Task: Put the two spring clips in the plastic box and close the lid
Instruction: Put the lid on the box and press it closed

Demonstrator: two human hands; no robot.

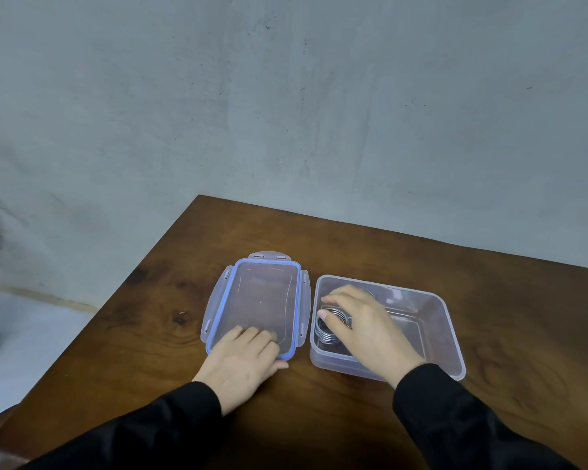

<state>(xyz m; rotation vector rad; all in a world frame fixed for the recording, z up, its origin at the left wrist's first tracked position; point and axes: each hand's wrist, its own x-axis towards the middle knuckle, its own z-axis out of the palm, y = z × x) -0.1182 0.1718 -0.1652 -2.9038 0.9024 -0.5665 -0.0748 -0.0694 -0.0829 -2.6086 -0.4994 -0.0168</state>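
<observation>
A clear plastic box (452, 337) stands open on the wooden table. My right hand (364, 323) reaches down into its left half, fingers closed around a coiled metal spring clip (326, 329). A second clip is hard to make out; thin metal wire shows behind my hand near the box's back wall. The lid (262, 300), clear with a blue seal rim, lies upside down to the left of the box. My left hand (245, 357) rests on the lid's near edge, thumb at its front right corner.
The brown wooden table (353, 418) ends at a corner at the far left, with grey wall behind it. Bare floor lies off the left edge. Black sleeves cover both forearms.
</observation>
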